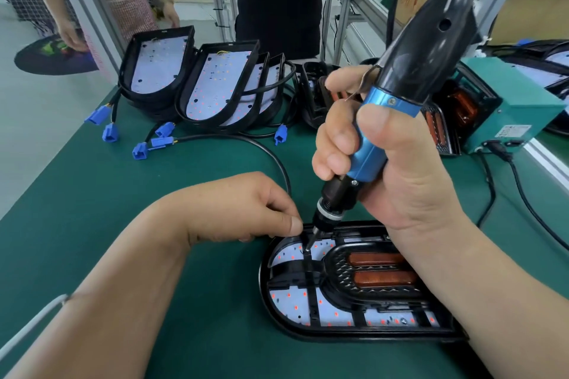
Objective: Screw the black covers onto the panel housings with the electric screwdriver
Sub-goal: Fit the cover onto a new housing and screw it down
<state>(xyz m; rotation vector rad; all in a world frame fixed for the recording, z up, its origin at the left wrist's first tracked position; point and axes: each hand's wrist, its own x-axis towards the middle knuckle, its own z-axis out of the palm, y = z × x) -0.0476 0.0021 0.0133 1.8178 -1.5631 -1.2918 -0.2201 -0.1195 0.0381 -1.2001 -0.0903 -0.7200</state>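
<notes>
Since we need the work flat and steady, the green bench mat (92, 194) fills most of the frame and the panel housing (277, 314) we're working on lies flat at lower right, LED board up. Its black cover (311, 274) sits inside it, ribs across the board, so the screw holes should line up.

Upper left of centre, the spare housings (172, 77) lean in a stack with their blue connectors (138, 138) trailing out, probably queued for the same job. The green power supply box (508, 101) sits at the right edge, cabled up.

Our right hand (400, 163) is wrapped tight round the electric screwdriver (381, 126), tilted so the bit tip (308, 248) drops onto the cover near the housing's upper left curve. Our left hand (240, 209) is pinched narrow right beside the bit, fingertips (295, 224) at the housing rim. We'd guess it's steadying the screw or bit, though we can't tell if it's actually holding a screw.
</notes>
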